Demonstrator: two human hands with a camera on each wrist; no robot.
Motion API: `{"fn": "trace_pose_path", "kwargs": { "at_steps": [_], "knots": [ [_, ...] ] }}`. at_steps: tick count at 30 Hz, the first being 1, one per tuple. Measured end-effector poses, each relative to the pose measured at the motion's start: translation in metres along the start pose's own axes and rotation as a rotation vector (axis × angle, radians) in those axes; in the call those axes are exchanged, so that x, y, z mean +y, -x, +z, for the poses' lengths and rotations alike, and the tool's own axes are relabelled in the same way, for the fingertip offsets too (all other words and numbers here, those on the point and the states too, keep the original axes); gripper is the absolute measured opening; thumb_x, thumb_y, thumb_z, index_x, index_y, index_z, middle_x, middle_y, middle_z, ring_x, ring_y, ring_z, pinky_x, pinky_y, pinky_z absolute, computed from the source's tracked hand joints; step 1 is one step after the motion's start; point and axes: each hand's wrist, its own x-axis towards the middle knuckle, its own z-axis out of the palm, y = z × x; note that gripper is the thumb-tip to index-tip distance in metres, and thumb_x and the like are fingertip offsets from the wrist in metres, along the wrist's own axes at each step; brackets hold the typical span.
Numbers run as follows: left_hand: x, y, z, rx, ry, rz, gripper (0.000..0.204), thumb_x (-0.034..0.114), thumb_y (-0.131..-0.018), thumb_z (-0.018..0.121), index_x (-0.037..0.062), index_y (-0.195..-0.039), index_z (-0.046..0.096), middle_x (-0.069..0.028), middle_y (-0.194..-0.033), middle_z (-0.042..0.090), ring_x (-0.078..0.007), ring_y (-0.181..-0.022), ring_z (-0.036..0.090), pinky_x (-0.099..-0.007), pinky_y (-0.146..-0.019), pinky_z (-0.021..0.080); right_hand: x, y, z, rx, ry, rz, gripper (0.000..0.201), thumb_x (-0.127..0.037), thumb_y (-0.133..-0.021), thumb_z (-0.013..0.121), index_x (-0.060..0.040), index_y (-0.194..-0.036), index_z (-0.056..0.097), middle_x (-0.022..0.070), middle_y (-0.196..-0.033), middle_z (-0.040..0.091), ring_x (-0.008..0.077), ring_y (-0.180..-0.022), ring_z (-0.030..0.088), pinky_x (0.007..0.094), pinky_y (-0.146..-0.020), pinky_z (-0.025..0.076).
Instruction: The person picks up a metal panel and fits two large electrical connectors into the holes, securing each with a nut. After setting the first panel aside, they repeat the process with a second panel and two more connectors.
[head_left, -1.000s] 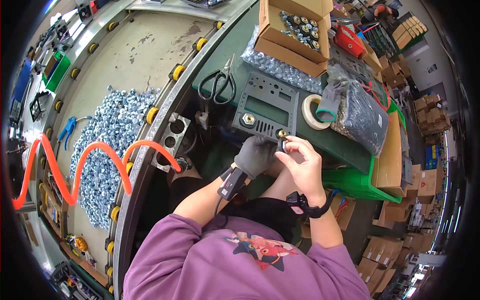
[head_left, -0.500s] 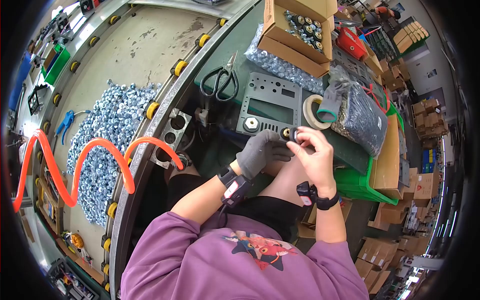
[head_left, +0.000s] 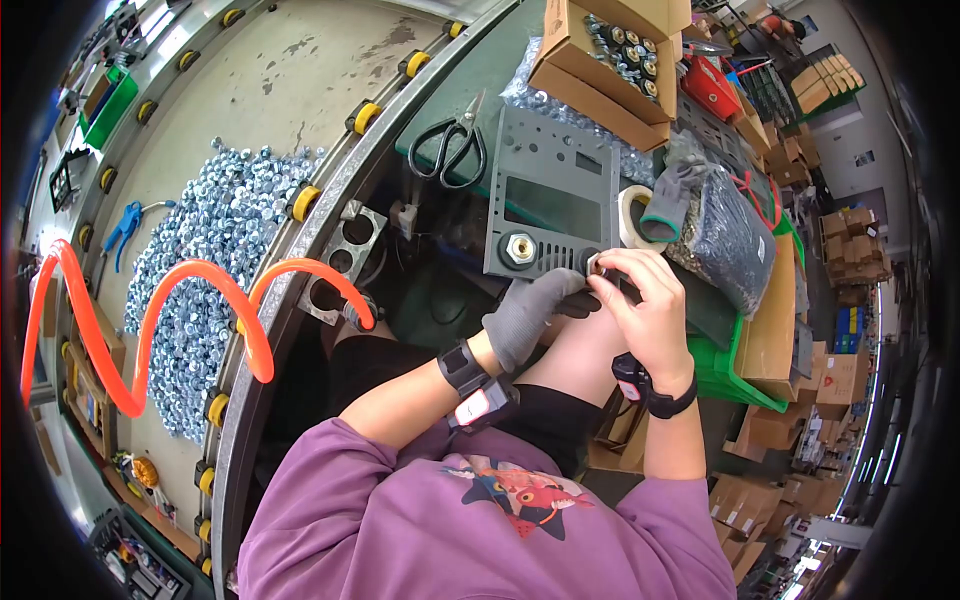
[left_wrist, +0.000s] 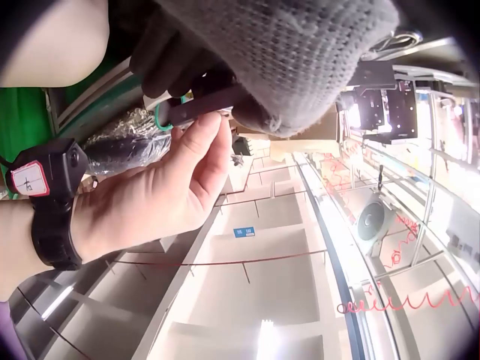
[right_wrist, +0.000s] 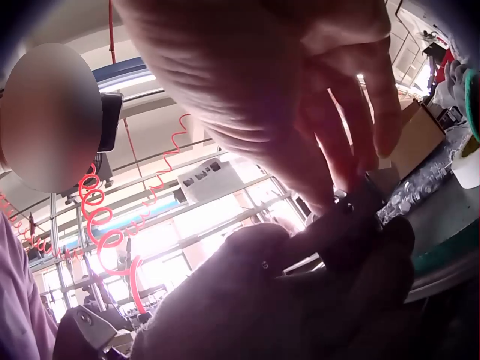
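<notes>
A grey metal panel (head_left: 560,130) with round holes and a rectangular cutout lies at the bench edge. A hex nut with a black collar (head_left: 520,250) sits in its near left corner. My gloved left hand (head_left: 530,320) grips the panel's near edge by the right corner, its fingers partly hidden underneath. There my bare right hand (head_left: 645,305) pinches a small round fitting (head_left: 593,264), mostly covered by the fingertips. The left wrist view shows the glove (left_wrist: 300,60) close against the panel's dark edge (left_wrist: 206,105), with the right thumb and forefinger meeting beside it.
Black-handled scissors (head_left: 450,150) lie left of the panel. Beyond it are a bag of metal parts (head_left: 530,95) and a carton of fittings (head_left: 590,85). A tape roll (head_left: 632,220), a grey glove (head_left: 672,195) and a dark plastic bag (head_left: 725,225) lie right. An orange coiled hose (head_left: 200,270) hangs left.
The brass fitting at the panel's right corner is now mostly hidden by the right fingers. The panel appears tilted up more towards me, and the right forearm has shifted right.
</notes>
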Motion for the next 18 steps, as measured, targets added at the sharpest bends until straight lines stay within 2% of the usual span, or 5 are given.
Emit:
{"fn": "trace_pose_path", "kwargs": {
  "at_steps": [4, 7, 9, 11, 18],
  "knots": [
    [0.01, 0.006, 0.006, 0.024, -0.121, -0.018, 0.026, 0.021, -0.094, 0.052, 0.0003, -0.105, 0.064, -0.0073, -0.095, 0.066, -0.0149, -0.084, 0.064, -0.0295, -0.078, 0.052, -0.007, -0.001, -0.007, 0.027, 0.099, -0.124, 0.019, -0.004, -0.071, 0.076, -0.0026, -0.088, 0.066, 0.0092, -0.092, 0.067, 0.0265, -0.086, 0.062, 0.0347, -0.076, 0.05],
    [0.011, 0.011, 0.007, -0.039, -0.196, 0.15, 0.025, 0.016, -0.093, 0.053, 0.0003, -0.109, 0.063, -0.007, -0.097, 0.065, -0.0137, -0.084, 0.063, -0.0274, -0.077, 0.052, -0.013, -0.003, -0.015, -0.013, -0.002, -0.019, 0.026, -0.004, -0.071, 0.076, -0.0023, -0.097, 0.068, 0.0091, -0.092, 0.067, 0.0255, -0.085, 0.062, 0.0341, -0.076, 0.05],
    [0.025, 0.017, 0.014, -0.042, -0.209, -0.019, 0.034, 0.016, -0.099, 0.036, -0.0009, -0.122, 0.055, -0.0134, -0.114, 0.065, -0.0209, -0.105, 0.063, -0.0313, -0.086, 0.052, -0.018, -0.007, -0.02, -0.018, -0.063, 0.01, 0.031, -0.004, -0.072, 0.076, -0.0025, -0.102, 0.068, 0.0091, -0.092, 0.067, 0.0248, -0.085, 0.062, 0.0338, -0.076, 0.049],
    [0.031, 0.022, 0.016, -0.049, -0.25, 0.005, 0.036, 0.019, -0.1, 0.035, -0.0007, -0.122, 0.055, -0.0133, -0.114, 0.065, -0.021, -0.105, 0.063, -0.0319, -0.086, 0.052, -0.017, -0.008, -0.023, -0.053, -0.138, 0.014, 0.04, -0.003, -0.072, 0.075, -0.003, -0.112, 0.068, 0.0091, -0.091, 0.068, 0.0228, -0.084, 0.061, 0.0331, -0.079, 0.048],
    [0.032, 0.026, 0.017, -0.047, -0.142, -0.001, 0.039, 0.027, -0.099, 0.038, 0.0015, -0.122, 0.057, -0.0121, -0.113, 0.066, -0.0198, -0.101, 0.064, -0.0313, -0.081, 0.052, -0.005, -0.013, -0.029, -0.065, -0.04, -0.22, 0.033, -0.008, -0.071, 0.077, -0.0037, -0.102, 0.071, 0.0068, -0.091, 0.068, 0.0231, -0.088, 0.061, 0.0343, -0.079, 0.047]
  ]
}}
